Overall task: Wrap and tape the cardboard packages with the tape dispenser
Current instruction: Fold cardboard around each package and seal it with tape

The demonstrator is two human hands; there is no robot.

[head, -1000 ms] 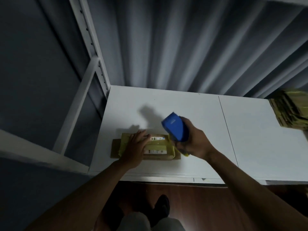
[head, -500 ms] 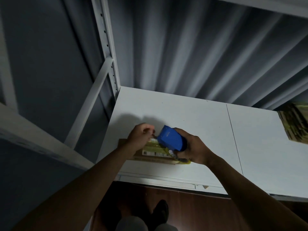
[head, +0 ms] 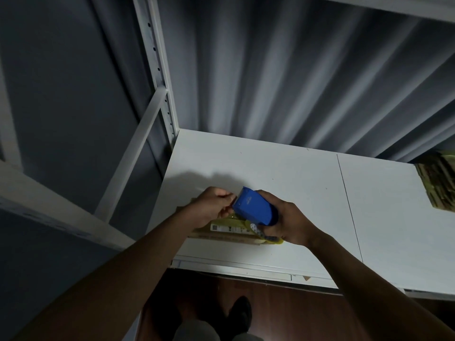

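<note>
package (head: 230, 228): flat cardboard under yellow wrap, on the near edge of the white surface (head: 283, 173); likely light and stiff, its film slippery.
right hand (head: 290, 222): fingers clenched round the blue tape dispenser (head: 254, 207), held over the package; probably a rigid shell, best gripped at the body.
left hand (head: 214, 205): fingers pinched together at the dispenser's front edge; tape end too small to see.
far right: stack of packages (head: 438, 183).

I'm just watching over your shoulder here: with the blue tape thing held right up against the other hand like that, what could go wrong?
The left hand pinches at the front edge of the blue tape dispenser, where the cutter probably sits, so fingers could get nicked. Neither hand holds down the package, so it may slide on the white table when tape pulls. The light is dim, so tape could go on crooked.
</note>
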